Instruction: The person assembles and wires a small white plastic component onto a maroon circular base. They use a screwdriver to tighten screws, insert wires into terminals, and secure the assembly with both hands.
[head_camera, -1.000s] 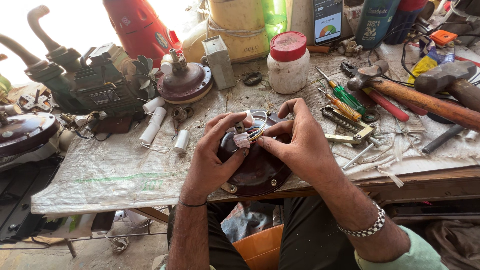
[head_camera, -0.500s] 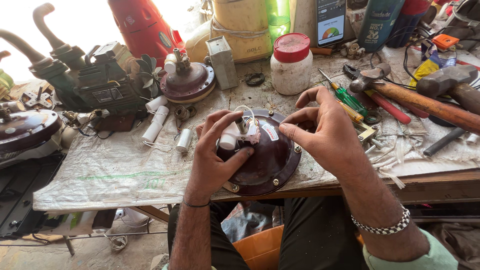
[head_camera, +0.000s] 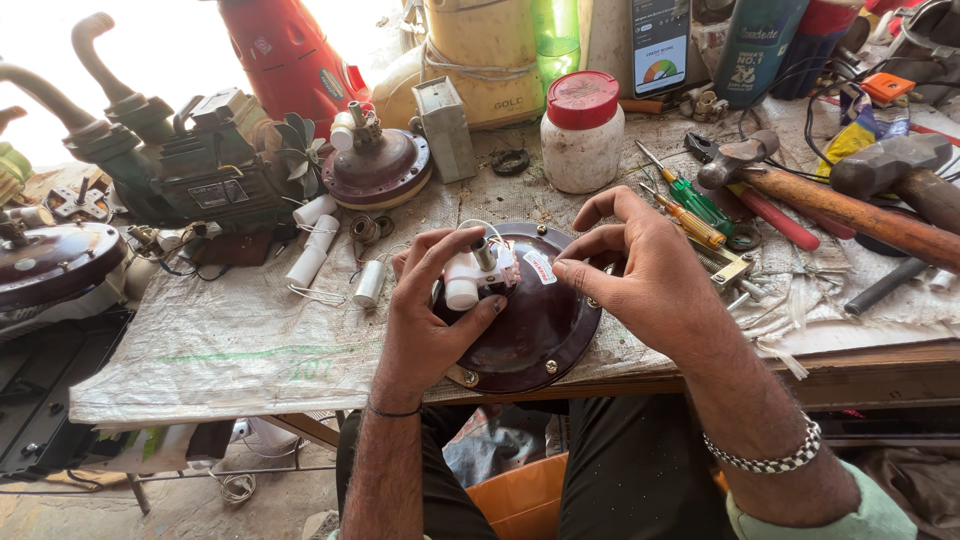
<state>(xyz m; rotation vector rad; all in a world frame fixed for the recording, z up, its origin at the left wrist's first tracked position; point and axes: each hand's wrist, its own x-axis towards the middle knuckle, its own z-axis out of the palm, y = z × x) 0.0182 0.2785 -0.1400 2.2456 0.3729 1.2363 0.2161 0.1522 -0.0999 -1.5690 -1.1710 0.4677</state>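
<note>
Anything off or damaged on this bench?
Yes. The round maroon motor cover hangs over the table's front edge, steadied by the left hand. The woven sheet under it is frayed along that edge.

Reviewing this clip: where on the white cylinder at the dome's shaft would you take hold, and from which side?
Grip the white cylinder across its round sides near the lower, free end, coming from the left, as the left hand does. Its top sits against the shaft and wires on the maroon dome, and the right hand hovers at the other side.
</note>
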